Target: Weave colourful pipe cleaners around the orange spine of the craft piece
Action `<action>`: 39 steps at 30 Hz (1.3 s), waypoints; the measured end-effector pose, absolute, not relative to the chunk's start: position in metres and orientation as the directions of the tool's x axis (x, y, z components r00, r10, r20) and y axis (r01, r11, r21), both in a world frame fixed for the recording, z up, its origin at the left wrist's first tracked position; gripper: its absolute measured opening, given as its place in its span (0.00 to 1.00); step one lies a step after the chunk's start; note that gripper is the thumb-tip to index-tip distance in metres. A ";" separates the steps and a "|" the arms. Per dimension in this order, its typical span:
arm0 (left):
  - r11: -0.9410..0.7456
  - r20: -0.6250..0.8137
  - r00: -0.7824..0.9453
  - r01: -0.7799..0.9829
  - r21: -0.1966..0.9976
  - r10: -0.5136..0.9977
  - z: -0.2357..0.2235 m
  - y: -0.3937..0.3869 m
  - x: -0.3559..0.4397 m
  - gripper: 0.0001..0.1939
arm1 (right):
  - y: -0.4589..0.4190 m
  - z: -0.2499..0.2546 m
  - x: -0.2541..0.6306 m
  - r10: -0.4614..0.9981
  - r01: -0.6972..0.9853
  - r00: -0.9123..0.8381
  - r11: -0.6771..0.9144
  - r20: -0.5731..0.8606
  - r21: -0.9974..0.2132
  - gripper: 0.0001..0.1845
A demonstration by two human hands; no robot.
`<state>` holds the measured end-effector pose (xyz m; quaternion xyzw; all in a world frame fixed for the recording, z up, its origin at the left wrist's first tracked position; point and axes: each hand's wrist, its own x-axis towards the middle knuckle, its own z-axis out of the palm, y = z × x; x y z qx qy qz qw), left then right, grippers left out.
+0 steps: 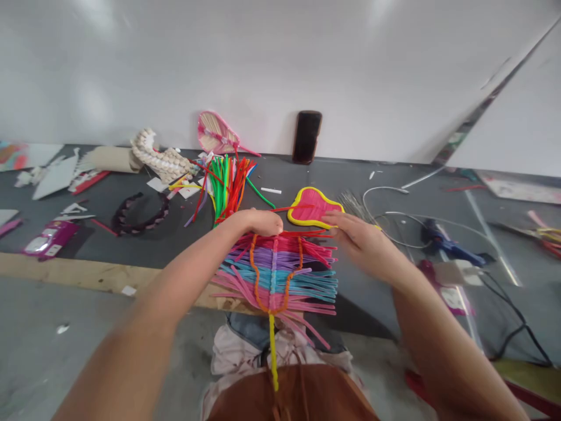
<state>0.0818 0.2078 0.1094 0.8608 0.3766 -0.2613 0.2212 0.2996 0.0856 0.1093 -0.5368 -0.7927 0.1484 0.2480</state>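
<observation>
Across the table's front edge lies a work of fuzzy pipe cleaners [302,283], in rows of red, purple, blue and pink. A bent orange outline and a central spine run over the rows, and a yellow stem [273,351] hangs towards me. At its upper edge my left hand [265,222] is closed, its fingers partly hidden, on a red pipe cleaner [313,234]. The far end of that red strand meets the pinched fingers of my right hand [357,237]. Just beyond them rests a pink shape with a yellow border [313,207].
A bundle of coloured pipe cleaners [228,187] lies behind my left hand. Against the white wall lean a phone [307,136] and a pink leaf shape [217,133]. A dark braided headband [140,215] is leftward; a blue glue gun [456,242] and cord lie rightward.
</observation>
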 end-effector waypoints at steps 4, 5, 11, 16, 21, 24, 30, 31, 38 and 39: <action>-0.637 -0.605 0.606 0.744 0.200 0.517 0.133 0.199 0.070 0.13 | 0.100 0.120 0.297 0.952 0.772 -0.284 0.296 0.111 -0.562 0.19; -0.646 -0.588 0.618 0.736 0.199 0.522 0.142 0.193 0.068 0.13 | 0.103 0.124 0.294 0.952 0.775 -0.295 0.291 0.086 -0.561 0.18; -0.690 -0.396 0.717 0.684 0.237 0.574 0.193 0.152 0.064 0.10 | 0.105 0.155 0.270 0.895 0.755 -0.447 0.381 0.006 -0.534 0.15; -0.706 -0.336 0.747 0.659 0.259 0.573 0.210 0.135 0.057 0.08 | 0.095 0.169 0.259 0.827 0.741 -0.559 0.463 -0.064 -0.487 0.12; -0.695 -0.367 0.752 0.653 0.301 0.548 0.220 0.138 0.053 0.14 | 0.094 0.174 0.262 0.826 0.774 -0.561 0.507 -0.042 -0.379 0.13; -0.660 -0.317 0.709 0.704 0.264 0.630 0.219 0.148 0.056 0.14 | 0.106 0.180 0.264 0.868 0.839 -0.494 0.458 -0.057 -0.293 0.15; -0.587 -0.222 0.631 0.774 0.237 0.743 0.202 0.185 0.063 0.15 | 0.144 0.177 0.263 0.916 0.902 -0.398 0.380 -0.051 -0.206 0.18; -0.569 -0.234 0.616 0.786 0.240 0.752 0.198 0.191 0.062 0.16 | 0.148 0.174 0.262 0.917 0.905 -0.395 0.381 -0.048 -0.188 0.18; -0.534 -0.273 0.647 0.751 0.388 0.712 0.188 0.180 0.055 0.15 | 0.132 0.168 0.271 0.892 0.895 -0.442 0.432 -0.098 -0.110 0.15; -0.552 -0.268 0.661 0.740 0.383 0.701 0.188 0.172 0.055 0.14 | 0.126 0.169 0.272 0.890 0.894 -0.443 0.432 -0.103 -0.118 0.15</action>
